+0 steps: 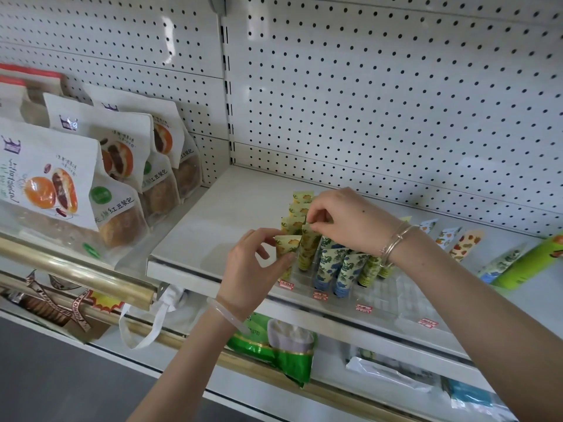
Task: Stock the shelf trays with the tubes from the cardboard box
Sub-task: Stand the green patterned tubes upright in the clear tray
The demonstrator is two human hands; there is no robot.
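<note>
The left hand (253, 263) pinches the crimped top of the front yellow fruit-printed plastic tube (288, 242), which lies directly right of its fingers. The right hand (347, 220) pinches the neighbouring yellow tube (308, 242). Both tubes stand upright, long axis vertical, in the clear plastic shelf tray (384, 295).

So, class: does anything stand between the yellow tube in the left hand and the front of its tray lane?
Nothing visible does. The left hand pinches the yellow tube at the front of the clear tray's leftmost lane; other yellow tubes stand behind it, and the right hand pinches a second yellow tube beside it.
</note>
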